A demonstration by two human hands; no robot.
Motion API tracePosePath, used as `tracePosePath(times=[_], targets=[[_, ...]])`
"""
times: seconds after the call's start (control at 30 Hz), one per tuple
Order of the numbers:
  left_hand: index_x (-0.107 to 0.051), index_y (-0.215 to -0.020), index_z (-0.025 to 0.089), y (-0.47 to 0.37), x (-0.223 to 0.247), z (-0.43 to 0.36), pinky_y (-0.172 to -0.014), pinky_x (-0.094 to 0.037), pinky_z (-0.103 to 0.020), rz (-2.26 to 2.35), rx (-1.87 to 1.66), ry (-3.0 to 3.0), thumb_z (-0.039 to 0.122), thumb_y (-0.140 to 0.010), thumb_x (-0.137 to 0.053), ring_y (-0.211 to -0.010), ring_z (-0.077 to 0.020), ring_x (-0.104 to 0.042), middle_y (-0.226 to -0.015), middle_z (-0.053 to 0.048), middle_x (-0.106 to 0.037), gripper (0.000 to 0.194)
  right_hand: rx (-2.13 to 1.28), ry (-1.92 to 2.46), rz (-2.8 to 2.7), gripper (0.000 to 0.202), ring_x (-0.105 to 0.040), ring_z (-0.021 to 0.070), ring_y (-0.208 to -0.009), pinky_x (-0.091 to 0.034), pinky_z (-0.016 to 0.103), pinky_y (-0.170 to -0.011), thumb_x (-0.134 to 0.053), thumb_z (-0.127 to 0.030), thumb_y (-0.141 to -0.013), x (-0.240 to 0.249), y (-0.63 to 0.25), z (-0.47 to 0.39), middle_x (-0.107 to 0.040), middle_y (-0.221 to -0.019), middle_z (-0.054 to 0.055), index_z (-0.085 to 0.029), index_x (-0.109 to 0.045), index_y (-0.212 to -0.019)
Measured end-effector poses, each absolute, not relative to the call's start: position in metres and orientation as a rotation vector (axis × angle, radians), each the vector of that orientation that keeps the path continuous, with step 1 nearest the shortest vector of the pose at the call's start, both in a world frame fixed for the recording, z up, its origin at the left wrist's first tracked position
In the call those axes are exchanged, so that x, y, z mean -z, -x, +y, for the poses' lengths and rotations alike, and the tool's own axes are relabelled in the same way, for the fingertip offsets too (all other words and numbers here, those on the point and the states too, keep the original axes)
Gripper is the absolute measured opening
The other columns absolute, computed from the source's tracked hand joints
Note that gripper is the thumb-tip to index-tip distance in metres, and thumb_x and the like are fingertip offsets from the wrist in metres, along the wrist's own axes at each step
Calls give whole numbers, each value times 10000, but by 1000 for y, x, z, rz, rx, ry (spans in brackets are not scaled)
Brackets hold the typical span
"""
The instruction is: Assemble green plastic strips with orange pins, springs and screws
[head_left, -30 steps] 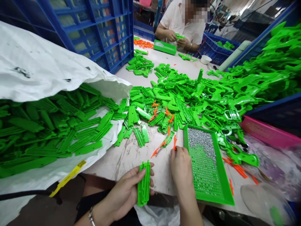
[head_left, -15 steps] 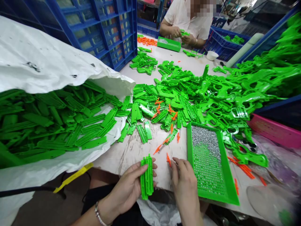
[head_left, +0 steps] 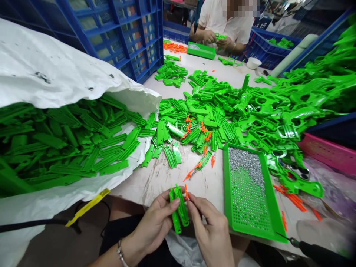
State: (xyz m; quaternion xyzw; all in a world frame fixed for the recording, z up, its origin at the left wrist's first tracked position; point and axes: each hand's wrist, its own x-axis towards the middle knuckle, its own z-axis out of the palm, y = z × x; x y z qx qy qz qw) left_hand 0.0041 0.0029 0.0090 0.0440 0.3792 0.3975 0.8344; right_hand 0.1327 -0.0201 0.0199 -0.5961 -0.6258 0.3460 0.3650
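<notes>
Orange and small, the piece [head_left: 186, 193] pinched by the right hand [head_left: 213, 224] at six o'clock, just beside green strips [head_left: 182, 209] gripped in the left hand [head_left: 157, 218], could slip away if the fingertip hold is too slight.

At the tabletop's [head_left: 147, 183] near edge, strips [head_left: 181, 208] lie in your left hand [head_left: 154, 218], beside your right hand [head_left: 211, 224]; a tray [head_left: 258, 234] lies right, a sack [head_left: 69, 70] over the near left corner, a crate [head_left: 160, 40] behind it, heaped parts [head_left: 236, 105] beyond.
</notes>
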Motion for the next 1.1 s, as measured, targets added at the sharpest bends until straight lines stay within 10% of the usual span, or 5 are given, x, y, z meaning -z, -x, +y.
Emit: tracePosePath(times=[0.47,0.67,0.9,1.1], targets=[[-646,-917,167,3,-3,6,-930,-350,-277,789,-820,-81,141,-684,-654,-1020,-181,-533,-981,-64,-662,234,-850,1563,-1953,332,-533,166,-869,-465,275,-765,-336,-173,-878,-23,-122,-18,-517,-918,98,-137,-473,-1178],[-617,-922,172,15,-5,10,-787,-474,-367,831,-849,-22,159,-719,-615,-839,-195,-606,-861,-53,-661,203,-844,1689,-1897,205,-542,127,-701,-439,228,-653,-430,-239,-864,-29,-126,39,-562,-749,17,-172,-611,-796],[-592,-837,179,25,-7,9,-738,-505,-375,897,-922,-57,158,-727,-612,-749,-174,-621,-760,-7,-644,114,-505,1884,-1841,139,-506,253,-838,-385,375,-747,-499,-127,-778,5,-91,101,-562,-844,139,-66,-575,-877],[-579,-898,158,28,1,10,-714,-505,-320,888,-947,-61,145,-734,-602,-738,-168,-623,-789,-38,-658,166,-566,1790,-1788,192,-518,171,-728,-415,285,-670,-483,-151,-794,-2,-102,78,-570,-803,47,-135,-527,-980]])
